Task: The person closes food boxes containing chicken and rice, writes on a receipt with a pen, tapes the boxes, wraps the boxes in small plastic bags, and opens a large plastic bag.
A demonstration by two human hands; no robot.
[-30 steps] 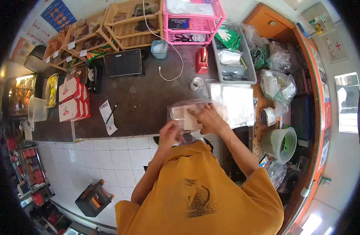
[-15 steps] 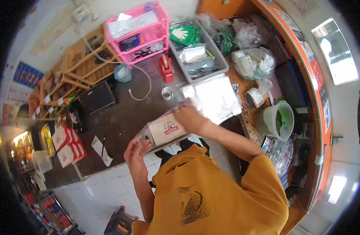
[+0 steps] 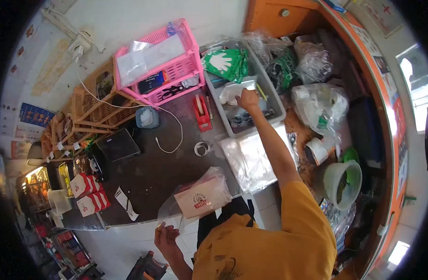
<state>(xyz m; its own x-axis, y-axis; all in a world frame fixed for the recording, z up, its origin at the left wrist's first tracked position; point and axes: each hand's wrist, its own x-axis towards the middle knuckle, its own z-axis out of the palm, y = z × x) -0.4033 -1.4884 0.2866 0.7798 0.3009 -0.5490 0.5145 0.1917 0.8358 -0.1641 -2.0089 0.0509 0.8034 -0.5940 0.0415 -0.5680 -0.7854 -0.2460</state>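
A cardboard food box (image 3: 198,198) with red and black print lies inside a clear plastic bag (image 3: 221,185) at the table's front edge. Just below and left of the bag is my left hand (image 3: 167,240), its fingers loosely curled and apart, with nothing visible in them. My right hand (image 3: 248,99) is inside the grey bin (image 3: 278,111), its fingers curled against a white packet (image 3: 229,94); the fingertips are partly hidden, so what they grip does not show. Green glove packs (image 3: 225,64) lie at the bin's far end.
Clear plastic bags (image 3: 251,158) lie stacked in front of the bin. A red tape dispenser (image 3: 202,114), a tape roll (image 3: 201,149) and a white cable (image 3: 182,133) are on the table. Red-and-white boxes (image 3: 93,202) sit left; a pink basket (image 3: 195,60) stands behind.
My right hand has left the bagged box and moved up into the grey bin. My left hand has come away from the bag and dropped lower. The box now rests at the table edge.
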